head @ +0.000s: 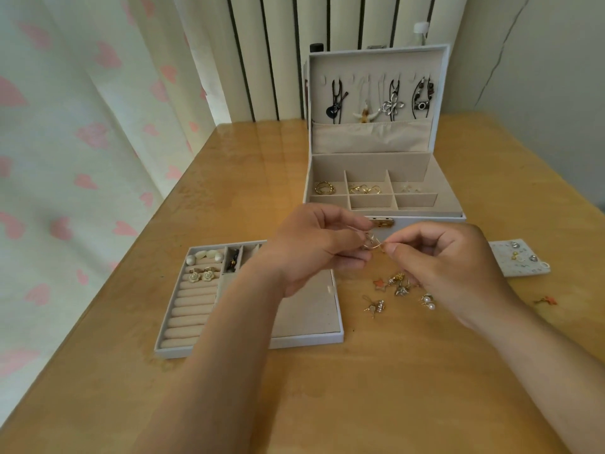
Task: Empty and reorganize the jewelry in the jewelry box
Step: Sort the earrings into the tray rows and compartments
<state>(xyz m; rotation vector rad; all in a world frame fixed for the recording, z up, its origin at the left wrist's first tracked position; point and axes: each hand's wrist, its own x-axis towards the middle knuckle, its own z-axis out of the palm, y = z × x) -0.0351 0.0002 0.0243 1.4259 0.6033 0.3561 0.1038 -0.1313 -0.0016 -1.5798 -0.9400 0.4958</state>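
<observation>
Left hand (304, 247) and right hand (448, 260) pinch a thin gold wire earring (373, 244) between curled fingers before the open white jewelry box (376, 132) on the wooden surface (360, 388).

Bare table (376, 388) in front; tray (307, 311) left, loose earrings (401, 290) right, jewelry box (371, 163) beyond.

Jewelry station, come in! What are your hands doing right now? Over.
Left hand and right hand both pinching one small gold piece. Jewelry box open, tray out on table. Loose earrings by right hand.
</observation>
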